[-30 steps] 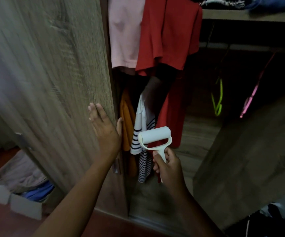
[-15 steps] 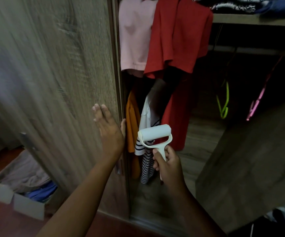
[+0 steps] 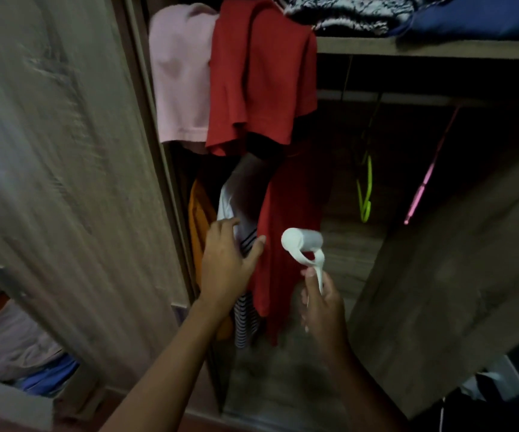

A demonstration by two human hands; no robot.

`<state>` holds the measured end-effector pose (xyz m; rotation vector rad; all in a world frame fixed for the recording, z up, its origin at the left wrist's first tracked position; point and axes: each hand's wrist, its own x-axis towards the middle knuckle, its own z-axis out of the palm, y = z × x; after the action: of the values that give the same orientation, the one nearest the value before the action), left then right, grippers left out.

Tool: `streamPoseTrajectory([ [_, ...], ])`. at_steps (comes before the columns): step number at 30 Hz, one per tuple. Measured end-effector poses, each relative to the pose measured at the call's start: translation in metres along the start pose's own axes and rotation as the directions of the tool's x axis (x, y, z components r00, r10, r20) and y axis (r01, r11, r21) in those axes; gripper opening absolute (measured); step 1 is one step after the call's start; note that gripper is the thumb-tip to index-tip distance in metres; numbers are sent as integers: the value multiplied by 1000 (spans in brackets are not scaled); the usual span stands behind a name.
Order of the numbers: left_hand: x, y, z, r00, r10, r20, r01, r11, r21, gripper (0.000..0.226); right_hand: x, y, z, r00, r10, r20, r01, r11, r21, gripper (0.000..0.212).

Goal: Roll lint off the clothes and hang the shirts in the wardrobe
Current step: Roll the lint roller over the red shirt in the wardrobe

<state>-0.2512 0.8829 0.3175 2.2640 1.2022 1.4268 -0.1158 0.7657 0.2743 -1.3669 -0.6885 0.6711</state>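
Inside the open wardrobe hang a pink shirt (image 3: 180, 73), a red shirt (image 3: 261, 73), an orange garment (image 3: 199, 210) and a white striped shirt (image 3: 236, 201). My left hand (image 3: 227, 263) reaches into the wardrobe with fingers spread, resting on the striped shirt beside the red one's lower part (image 3: 286, 244). My right hand (image 3: 322, 304) grips the handle of a white lint roller (image 3: 301, 240), held just right of the red shirt, not clearly touching it.
The wardrobe's left door (image 3: 64, 166) stands to my left, the right door (image 3: 457, 275) leans in at right. Empty green hanger (image 3: 364, 194) and pink hanger (image 3: 426, 182) hang on the rail. Folded clothes (image 3: 407, 14) lie on the shelf. A cardboard box (image 3: 18, 397) of clothes sits at lower left.
My left hand left the left door and moved right onto the hanging striped shirt. The lint roller moved right, away from the striped shirt, and turned end-on.
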Motion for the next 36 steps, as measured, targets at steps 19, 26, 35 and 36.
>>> streamPoseTrajectory([
  [19, -31, -11, 36, 908, -416, 54, 418, 885, -205, 31, 114, -19, 19, 885, -283, 370, 293, 956, 30, 15],
  [26, -30, 2, 19, 873, -486, -24, 455, 832, -316, 43, 74, 92, -9, 874, -67, 482, 129, 987, -97, 13],
  [35, -32, 29, 10, 853, -506, -128, 460, 844, -274, 44, 65, 70, -22, 880, -135, 456, 200, 975, -97, 31],
  [36, -32, 31, 10, 855, -503, -126, 460, 848, -264, 44, 72, 55, -17, 892, -160, 423, 208, 976, -69, 33],
])
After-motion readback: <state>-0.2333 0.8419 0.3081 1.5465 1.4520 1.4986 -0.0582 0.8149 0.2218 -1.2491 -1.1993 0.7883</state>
